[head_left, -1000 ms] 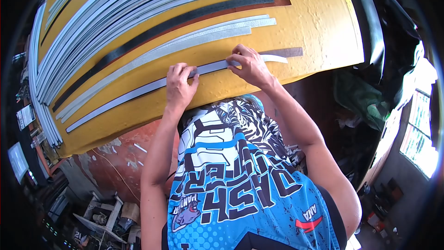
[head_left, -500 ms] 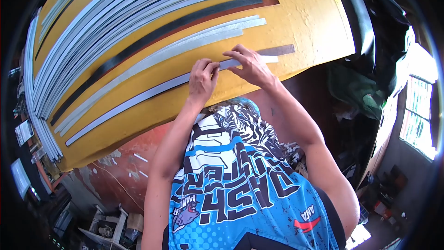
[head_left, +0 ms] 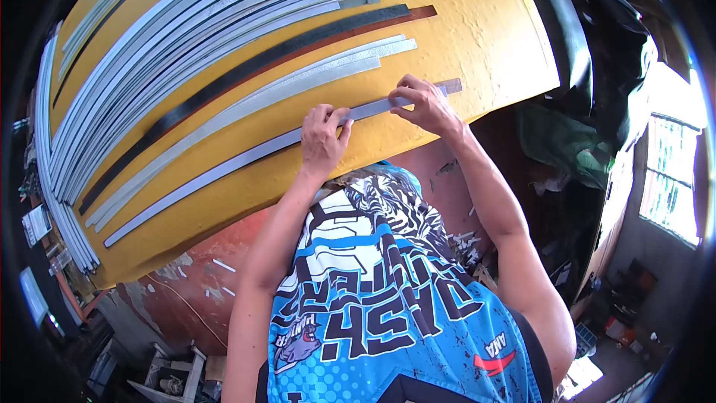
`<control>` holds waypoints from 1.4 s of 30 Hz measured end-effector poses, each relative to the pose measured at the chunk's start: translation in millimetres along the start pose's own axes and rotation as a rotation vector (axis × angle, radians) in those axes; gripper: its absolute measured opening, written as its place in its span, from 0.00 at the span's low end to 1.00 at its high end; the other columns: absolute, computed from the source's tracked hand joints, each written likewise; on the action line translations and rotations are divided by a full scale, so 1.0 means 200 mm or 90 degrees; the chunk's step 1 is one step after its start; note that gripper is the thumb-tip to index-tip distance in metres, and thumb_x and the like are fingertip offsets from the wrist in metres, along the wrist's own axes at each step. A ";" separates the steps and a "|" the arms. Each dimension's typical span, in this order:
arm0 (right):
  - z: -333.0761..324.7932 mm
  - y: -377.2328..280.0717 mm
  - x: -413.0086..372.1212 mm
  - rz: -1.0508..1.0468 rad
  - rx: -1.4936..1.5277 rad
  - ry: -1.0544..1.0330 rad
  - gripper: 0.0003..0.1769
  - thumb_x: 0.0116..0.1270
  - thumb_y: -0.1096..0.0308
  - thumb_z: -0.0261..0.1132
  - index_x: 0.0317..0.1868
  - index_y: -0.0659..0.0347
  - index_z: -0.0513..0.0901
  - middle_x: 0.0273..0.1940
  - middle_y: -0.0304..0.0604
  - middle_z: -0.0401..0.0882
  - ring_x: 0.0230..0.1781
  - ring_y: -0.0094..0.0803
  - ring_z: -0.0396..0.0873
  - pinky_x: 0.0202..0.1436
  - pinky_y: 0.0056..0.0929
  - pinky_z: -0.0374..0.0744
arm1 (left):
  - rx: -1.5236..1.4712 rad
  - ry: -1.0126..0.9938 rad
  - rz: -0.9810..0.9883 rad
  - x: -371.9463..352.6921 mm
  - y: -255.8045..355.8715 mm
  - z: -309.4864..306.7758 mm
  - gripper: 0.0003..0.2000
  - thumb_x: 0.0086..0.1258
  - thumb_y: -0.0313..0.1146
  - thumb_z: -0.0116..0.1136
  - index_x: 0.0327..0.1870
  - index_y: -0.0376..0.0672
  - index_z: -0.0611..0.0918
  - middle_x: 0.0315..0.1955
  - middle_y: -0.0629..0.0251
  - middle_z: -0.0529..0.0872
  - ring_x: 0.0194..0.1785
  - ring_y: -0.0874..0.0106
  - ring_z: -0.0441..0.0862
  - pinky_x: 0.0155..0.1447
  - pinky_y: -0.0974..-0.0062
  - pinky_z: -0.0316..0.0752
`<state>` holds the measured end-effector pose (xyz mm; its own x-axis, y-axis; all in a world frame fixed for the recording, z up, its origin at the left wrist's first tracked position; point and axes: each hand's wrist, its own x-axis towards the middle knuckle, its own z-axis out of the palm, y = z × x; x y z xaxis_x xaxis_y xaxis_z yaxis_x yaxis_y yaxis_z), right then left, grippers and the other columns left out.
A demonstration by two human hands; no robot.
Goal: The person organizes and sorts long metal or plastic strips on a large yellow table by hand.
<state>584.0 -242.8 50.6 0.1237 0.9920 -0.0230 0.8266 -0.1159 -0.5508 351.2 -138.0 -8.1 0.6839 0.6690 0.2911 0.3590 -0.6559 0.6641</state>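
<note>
A long, narrow white strip [head_left: 224,173] runs across the near side of the yellow-covered table, lying over a brownish strip whose end [head_left: 453,86] shows at the right. My left hand [head_left: 323,139] is on the white strip near its middle, thumb and fingers closed together at its edge. Farther right, my right hand [head_left: 426,107] pinches the strips close to their right end, fingers bent over them. The fingers partly hide the strips beneath.
Beyond lie pale grey strips [head_left: 321,65], a black strip [head_left: 246,63] and a reddish-brown strip [head_left: 423,13]. A bundle of several white and grey strips [head_left: 186,22] covers the far left of the yellow table [head_left: 485,37]. Dark sheeting [head_left: 619,52] hangs at the right.
My right hand has slid right along the strips. The white strip's right end, which stuck out beside the brownish one, now lies in line over it. My left hand stays near the middle.
</note>
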 end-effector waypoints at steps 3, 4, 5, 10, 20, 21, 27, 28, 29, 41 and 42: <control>0.02 0.03 0.00 -0.022 -0.001 0.015 0.12 0.57 0.66 0.77 0.41 0.55 0.88 0.43 0.42 0.80 0.42 0.44 0.82 0.48 0.42 0.80 | 0.013 0.013 0.002 0.02 0.00 0.02 0.10 0.62 0.33 0.70 0.44 0.46 0.87 0.38 0.63 0.78 0.44 0.61 0.78 0.50 0.61 0.73; 0.03 0.04 0.00 -0.018 -0.002 0.006 0.12 0.57 0.66 0.76 0.41 0.55 0.88 0.43 0.42 0.80 0.43 0.44 0.82 0.50 0.42 0.79 | 0.017 0.016 0.012 0.00 -0.01 0.02 0.10 0.63 0.34 0.69 0.44 0.46 0.87 0.38 0.63 0.78 0.44 0.61 0.78 0.51 0.61 0.73; 0.04 0.04 0.00 -0.019 0.004 0.005 0.12 0.57 0.66 0.76 0.41 0.55 0.88 0.43 0.42 0.80 0.43 0.44 0.82 0.50 0.42 0.79 | 0.021 0.013 0.009 -0.01 -0.02 0.02 0.10 0.63 0.34 0.69 0.44 0.46 0.87 0.38 0.63 0.78 0.44 0.61 0.78 0.51 0.61 0.73; 0.06 0.06 0.00 -0.036 0.019 0.025 0.11 0.58 0.66 0.76 0.42 0.55 0.88 0.43 0.42 0.79 0.43 0.43 0.81 0.50 0.42 0.79 | 0.026 0.015 0.001 -0.02 -0.02 0.02 0.10 0.63 0.35 0.69 0.44 0.45 0.88 0.39 0.61 0.78 0.44 0.61 0.78 0.50 0.62 0.73; 0.09 0.08 0.00 -0.048 0.025 0.045 0.11 0.57 0.66 0.75 0.41 0.54 0.88 0.44 0.43 0.78 0.43 0.43 0.81 0.50 0.42 0.79 | 0.043 0.016 0.010 -0.03 -0.03 0.02 0.10 0.63 0.36 0.69 0.44 0.48 0.87 0.39 0.62 0.78 0.44 0.61 0.78 0.50 0.62 0.72; 0.09 0.08 0.00 -0.041 0.030 0.039 0.10 0.57 0.66 0.75 0.41 0.54 0.88 0.43 0.43 0.79 0.42 0.43 0.81 0.50 0.42 0.79 | 0.045 0.016 0.009 -0.03 -0.04 0.03 0.10 0.63 0.36 0.69 0.44 0.48 0.87 0.39 0.63 0.78 0.44 0.61 0.78 0.50 0.62 0.72; 0.08 0.07 -0.01 -0.017 0.042 0.026 0.11 0.58 0.66 0.75 0.41 0.54 0.89 0.44 0.43 0.79 0.42 0.43 0.81 0.50 0.42 0.79 | 0.045 0.003 0.008 -0.02 -0.03 0.02 0.10 0.64 0.36 0.68 0.44 0.47 0.87 0.39 0.63 0.77 0.44 0.61 0.77 0.51 0.62 0.72; 0.08 0.08 -0.01 -0.016 0.040 0.024 0.11 0.58 0.66 0.75 0.42 0.53 0.90 0.44 0.43 0.79 0.42 0.43 0.81 0.51 0.42 0.78 | 0.046 0.003 0.009 -0.02 -0.03 0.02 0.10 0.64 0.36 0.68 0.44 0.47 0.87 0.39 0.63 0.77 0.45 0.61 0.77 0.51 0.62 0.72; 0.08 0.08 -0.01 -0.016 0.040 0.023 0.11 0.58 0.66 0.75 0.42 0.53 0.90 0.44 0.43 0.79 0.42 0.43 0.81 0.51 0.42 0.78 | 0.046 0.004 0.008 -0.02 -0.03 0.02 0.10 0.64 0.36 0.68 0.44 0.47 0.87 0.39 0.63 0.77 0.45 0.61 0.77 0.51 0.62 0.72; 0.08 0.09 -0.01 -0.001 0.040 0.022 0.10 0.58 0.65 0.76 0.42 0.53 0.90 0.45 0.43 0.79 0.43 0.44 0.82 0.51 0.42 0.78 | 0.044 -0.009 0.013 -0.02 -0.04 0.01 0.10 0.64 0.36 0.69 0.45 0.47 0.86 0.39 0.63 0.77 0.45 0.61 0.77 0.51 0.62 0.72; 0.08 0.09 -0.01 -0.008 0.035 0.023 0.11 0.59 0.65 0.76 0.42 0.53 0.90 0.45 0.44 0.79 0.43 0.44 0.82 0.50 0.41 0.79 | 0.045 -0.009 0.013 -0.02 -0.04 0.01 0.11 0.64 0.36 0.69 0.45 0.47 0.86 0.39 0.63 0.77 0.45 0.61 0.77 0.51 0.62 0.72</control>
<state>589.1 -245.5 27.2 0.1340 0.9909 0.0140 0.7969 -0.0993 -0.5959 347.1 -135.8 -16.0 0.7000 0.6508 0.2940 0.3884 -0.6924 0.6081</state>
